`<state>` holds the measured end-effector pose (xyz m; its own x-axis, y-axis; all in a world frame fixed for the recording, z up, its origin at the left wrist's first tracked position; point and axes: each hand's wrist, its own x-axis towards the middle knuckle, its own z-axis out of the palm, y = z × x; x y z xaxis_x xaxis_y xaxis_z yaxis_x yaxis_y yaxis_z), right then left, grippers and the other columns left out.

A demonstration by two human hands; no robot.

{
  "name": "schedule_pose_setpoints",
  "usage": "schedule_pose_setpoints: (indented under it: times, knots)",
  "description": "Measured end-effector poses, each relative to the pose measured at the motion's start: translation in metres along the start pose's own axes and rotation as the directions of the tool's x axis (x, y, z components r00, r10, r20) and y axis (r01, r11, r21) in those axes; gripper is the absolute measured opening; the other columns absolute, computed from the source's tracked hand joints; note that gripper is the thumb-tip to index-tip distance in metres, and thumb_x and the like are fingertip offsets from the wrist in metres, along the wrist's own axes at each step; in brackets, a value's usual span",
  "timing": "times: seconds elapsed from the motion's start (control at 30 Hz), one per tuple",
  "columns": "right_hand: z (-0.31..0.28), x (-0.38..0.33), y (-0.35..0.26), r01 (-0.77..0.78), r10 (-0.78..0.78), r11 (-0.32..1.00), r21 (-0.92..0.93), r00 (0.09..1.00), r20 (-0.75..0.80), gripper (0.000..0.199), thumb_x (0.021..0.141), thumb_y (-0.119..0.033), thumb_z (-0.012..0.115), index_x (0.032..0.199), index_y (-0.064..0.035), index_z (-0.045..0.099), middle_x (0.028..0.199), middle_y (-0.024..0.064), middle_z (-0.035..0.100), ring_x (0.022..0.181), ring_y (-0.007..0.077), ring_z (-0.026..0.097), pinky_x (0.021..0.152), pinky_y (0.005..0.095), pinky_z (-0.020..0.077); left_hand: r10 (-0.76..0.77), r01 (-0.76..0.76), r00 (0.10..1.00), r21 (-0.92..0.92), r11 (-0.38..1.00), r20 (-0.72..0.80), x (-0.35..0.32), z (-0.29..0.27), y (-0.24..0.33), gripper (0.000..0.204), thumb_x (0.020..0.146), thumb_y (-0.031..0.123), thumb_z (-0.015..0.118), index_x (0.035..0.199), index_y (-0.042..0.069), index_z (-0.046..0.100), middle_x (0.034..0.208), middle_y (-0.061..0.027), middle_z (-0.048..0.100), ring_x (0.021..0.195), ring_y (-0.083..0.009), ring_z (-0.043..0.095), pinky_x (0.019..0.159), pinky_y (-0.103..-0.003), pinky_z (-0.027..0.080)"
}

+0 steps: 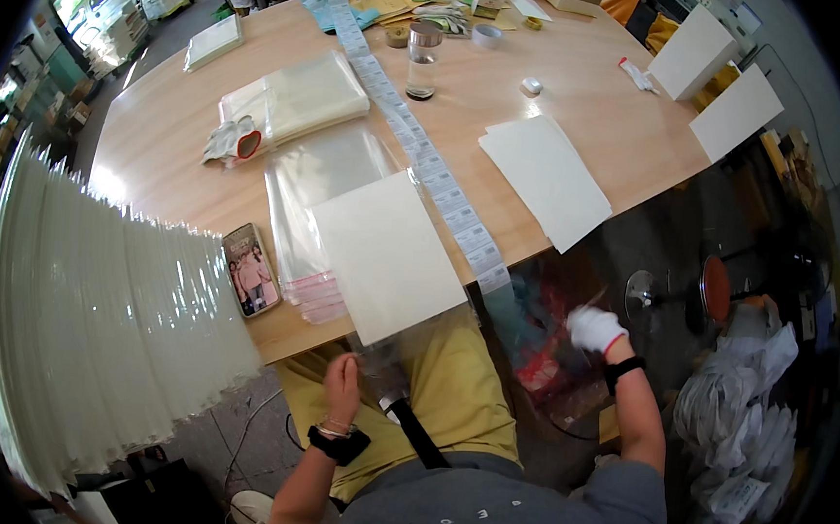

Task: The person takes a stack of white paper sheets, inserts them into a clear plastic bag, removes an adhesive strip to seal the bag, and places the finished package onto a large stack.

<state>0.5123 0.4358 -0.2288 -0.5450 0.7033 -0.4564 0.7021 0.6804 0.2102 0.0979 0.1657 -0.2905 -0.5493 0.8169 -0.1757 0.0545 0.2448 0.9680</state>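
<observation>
While both hands pull at a clear bag over the lap, the cream sheet could slide.
The left hand (341, 381) pinches the clear plastic bag (531, 343); the gloved right hand (595, 328) grips its far side. The cream sheet (386, 253) overhangs the table (587, 108) edge, so a tug might drag it off.

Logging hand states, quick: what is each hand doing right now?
Left hand: bare, fingers pinched on the edge of a clear plastic bag over the lap.
Right hand: white glove, curled closed; what it holds cannot be told.

A white label strip (425, 155) runs across the table beside clear bags (324, 173).
</observation>
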Motion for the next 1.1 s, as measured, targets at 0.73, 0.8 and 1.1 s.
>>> schedule_pose_setpoints:
  times: [0.73, 0.8, 1.1]
  knots:
    - [-0.071, 0.083, -0.155, 0.420, -0.036, 0.741, 0.524, 0.804, -0.594, 0.013, 0.081, -0.015, 0.053, 0.084, -0.0026, 0.051, 0.076, 0.0160, 0.060, 0.068, 0.0307, 0.060, 0.056, 0.0384, 0.0466, -0.030, 0.020, 0.998, 0.166, 0.986, 0.056, 0.031, 0.001, 0.017, 0.014, 0.078, 0.015, 0.068, 0.078, 0.007, 0.058, 0.074, 0.0013, 0.058, 0.066, -0.0128, 0.054, 0.059, -0.024, 0.041]
    - [-0.069, 0.082, -0.174, 0.336, 0.187, 0.679, 0.653, 0.781, -0.596, 0.017, 0.081, -0.017, 0.053, 0.089, -0.0027, 0.050, 0.074, 0.0164, 0.060, 0.064, 0.0318, 0.059, 0.054, 0.0393, 0.0460, -0.193, 0.191, 0.981, -0.096, 0.977, -0.012, 0.028, 0.007, 0.014, 0.016, 0.081, 0.019, 0.066, 0.078, 0.007, 0.056, 0.074, 0.0035, 0.056, 0.065, -0.0088, 0.053, 0.058, -0.023, 0.041]
    - [-0.012, 0.046, -0.147, 0.199, 0.255, 0.156, 0.967, 0.938, -0.235, 0.023, 0.087, -0.027, 0.047, 0.099, -0.0077, 0.053, 0.074, 0.0105, 0.062, 0.056, 0.0205, 0.061, 0.053, 0.0325, 0.0461, -0.351, 0.363, 0.930, -0.423, 0.831, 0.108, 0.005, 0.010, 0.007, 0.022, 0.091, 0.027, 0.053, 0.081, 0.008, 0.058, 0.067, 0.0049, 0.049, 0.062, -0.0070, 0.049, 0.055, -0.022, 0.042]
